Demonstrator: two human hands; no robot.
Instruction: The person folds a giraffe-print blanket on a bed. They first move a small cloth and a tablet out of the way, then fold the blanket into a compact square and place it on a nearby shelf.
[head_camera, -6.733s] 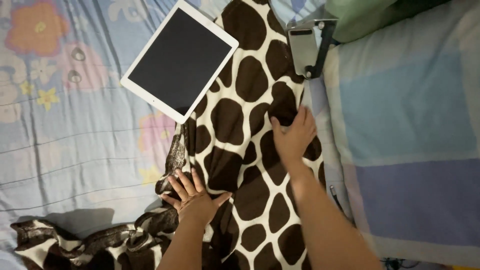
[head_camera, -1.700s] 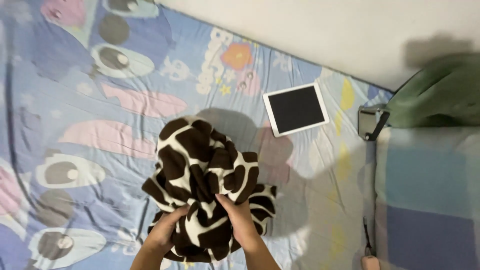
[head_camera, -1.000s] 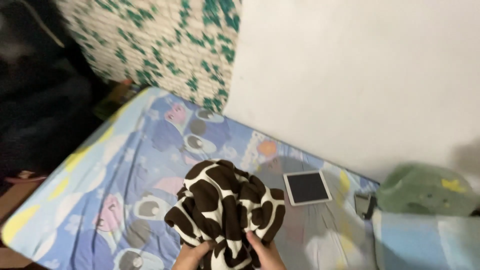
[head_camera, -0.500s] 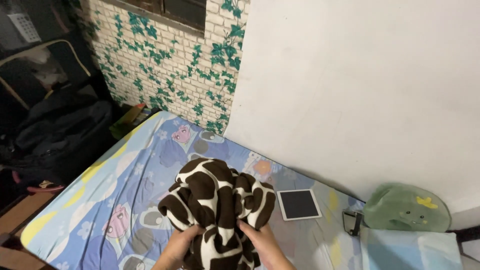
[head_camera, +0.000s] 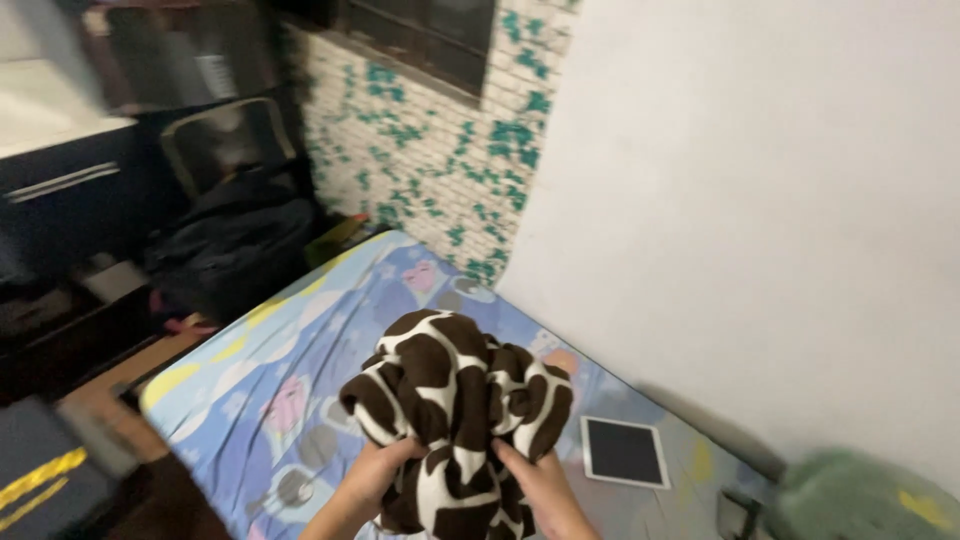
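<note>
My left hand (head_camera: 378, 476) and right hand (head_camera: 532, 480) both clutching bunched brown-and-cream spotted fleece blanket (head_camera: 455, 410) from below, lifted above blue cartoon-print bedsheet (head_camera: 290, 360), white-framed dark-screen tablet (head_camera: 624, 452) at 3 o'clock of blanket, green plush pillow (head_camera: 860, 500) at 4 o'clock.

The bunched blanket (head_camera: 455, 415) fills the space right in front of both hands. Left of it, the bed (head_camera: 270, 390) lies open up to its far corner. To the right, the tablet (head_camera: 624, 452) and green cushion (head_camera: 860, 500) occupy the sheet, and the white wall (head_camera: 760, 220) closes that side.
</note>
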